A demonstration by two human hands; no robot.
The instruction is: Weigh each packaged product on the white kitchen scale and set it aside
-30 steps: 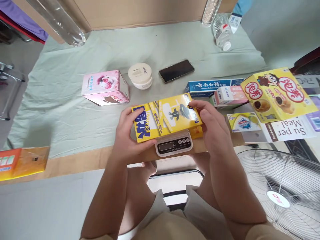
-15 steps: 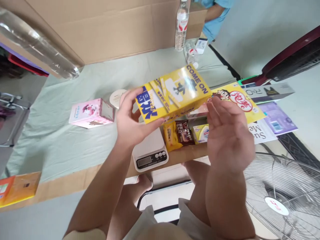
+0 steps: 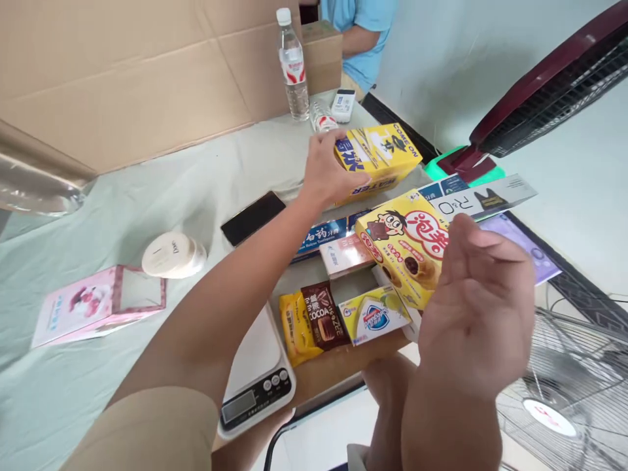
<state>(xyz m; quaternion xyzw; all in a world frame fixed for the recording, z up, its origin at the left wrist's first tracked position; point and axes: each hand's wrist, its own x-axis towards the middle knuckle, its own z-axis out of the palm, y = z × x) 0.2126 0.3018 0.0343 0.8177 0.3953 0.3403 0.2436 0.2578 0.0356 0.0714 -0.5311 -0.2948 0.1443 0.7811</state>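
Note:
My left hand (image 3: 328,165) grips the left end of a yellow box (image 3: 380,157) printed "COME ON" and "WATER". The box is at the far right of the table, above a blue toothpaste box (image 3: 318,237); whether it touches anything beneath is unclear. My right hand (image 3: 475,320) is raised palm up with nothing in it, its fingers loosely bent. It covers part of a yellow cream-puff snack box (image 3: 409,252). A white kitchen scale (image 3: 258,383) lies below my left forearm, beside a yellow snack packet (image 3: 297,330) and a brown cocoa packet (image 3: 324,317).
A Safeguard soap box (image 3: 375,316) and a pale pink box (image 3: 346,255) lie close together. Leftward are a phone (image 3: 252,217), a Dove jar (image 3: 167,254) and a pink box (image 3: 78,306). A water bottle (image 3: 294,72) stands at the back. Fan (image 3: 549,415) at right; blue-sleeved person (image 3: 363,39) beyond.
The yellow box has moved from over the scale to the far right in my left hand. My right hand has let go of it and turned palm up. The view has swung right.

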